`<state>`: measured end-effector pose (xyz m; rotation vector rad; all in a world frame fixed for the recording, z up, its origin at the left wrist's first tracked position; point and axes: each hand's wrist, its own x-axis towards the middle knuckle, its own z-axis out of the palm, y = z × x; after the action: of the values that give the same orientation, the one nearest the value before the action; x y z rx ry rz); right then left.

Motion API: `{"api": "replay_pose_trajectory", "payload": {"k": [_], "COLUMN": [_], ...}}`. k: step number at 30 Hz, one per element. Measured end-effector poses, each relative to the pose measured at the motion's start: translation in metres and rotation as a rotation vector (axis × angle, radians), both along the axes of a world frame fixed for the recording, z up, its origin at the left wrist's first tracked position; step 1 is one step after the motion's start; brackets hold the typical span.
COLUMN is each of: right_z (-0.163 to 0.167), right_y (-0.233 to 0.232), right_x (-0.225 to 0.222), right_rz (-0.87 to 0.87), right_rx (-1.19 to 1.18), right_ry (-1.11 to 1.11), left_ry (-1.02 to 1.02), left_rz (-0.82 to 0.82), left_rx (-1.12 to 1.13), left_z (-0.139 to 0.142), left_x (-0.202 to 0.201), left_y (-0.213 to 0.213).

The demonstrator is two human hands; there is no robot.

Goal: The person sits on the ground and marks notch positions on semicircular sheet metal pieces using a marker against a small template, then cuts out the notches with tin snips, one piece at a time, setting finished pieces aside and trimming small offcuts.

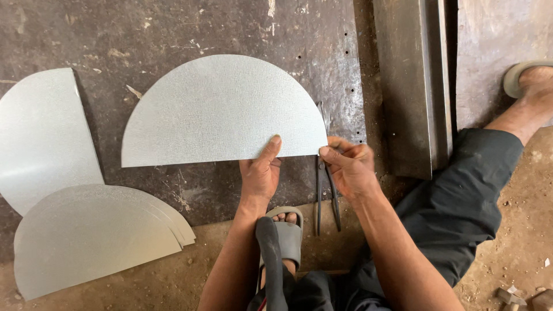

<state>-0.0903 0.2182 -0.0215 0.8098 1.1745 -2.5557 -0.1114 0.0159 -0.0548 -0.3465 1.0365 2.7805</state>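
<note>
Between pinching fingers of left hand (260, 173) and right hand (348, 167), half-round sheet (222, 112) edge; bare dark plate (230, 29) beyond fingertips.

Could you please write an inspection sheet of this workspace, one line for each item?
Surface: dark, scratched metal plate lying on a dirt floor.
Job's things: grey half-round metal sheet lying flat on the plate, straight edge toward the person.
Clutter: stack of similar half-round sheets at lower left; another cut sheet at far left; black tongs partly under the right hand.
Grippers: left hand pinches the straight edge, thumb on top; right hand grips the right corner.
Cables: nothing seen.
Surroundings: long metal bar at right; the person's feet in grey sandals.
</note>
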Motion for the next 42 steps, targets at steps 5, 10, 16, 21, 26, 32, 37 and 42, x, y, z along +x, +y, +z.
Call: {"api": "replay_pose_trajectory", "payload": {"k": [5,10,16,21,26,32,37,42], "right_z": [-0.004,-0.004,0.008,0.014,-0.033,-0.064,-0.015,0.04], "right_y": [-0.015,-0.019,-0.01,-0.007,-0.006,0.034,0.044,0.022], "right_x": [0.004,0.01,0.019,0.064,0.099,0.103,0.099,0.079], "right_rz": [-0.387,-0.011,0.32,0.568,0.547,0.835,0.436,0.643], "right_rx": [-0.142,0.362,1.045,1.542,1.556,1.405,0.362,0.763], "right_ry": [-0.42,-0.057,-0.172,-0.158,-0.027,-0.041,-0.204,-0.188], "left_ry": [-0.121,-0.161,0.1,0.009,0.05,-0.051,-0.002,0.027], "left_rz": [0.019,0.108,0.055,0.163,0.177,0.148,0.086,0.068], "left_rx": [0.132,0.071,-0.172,-0.013,-0.062,0.053,0.07,0.085], "left_z": [0.017,0.011,-0.004,0.002,0.004,0.01,0.016,0.018], "left_x": [-0.002,-0.009,-0.006,-0.011,-0.011,-0.016,-0.015,-0.026], "left_y": [0.006,-0.003,-0.02,-0.03,-0.01,-0.015,-0.021,-0.018]}}
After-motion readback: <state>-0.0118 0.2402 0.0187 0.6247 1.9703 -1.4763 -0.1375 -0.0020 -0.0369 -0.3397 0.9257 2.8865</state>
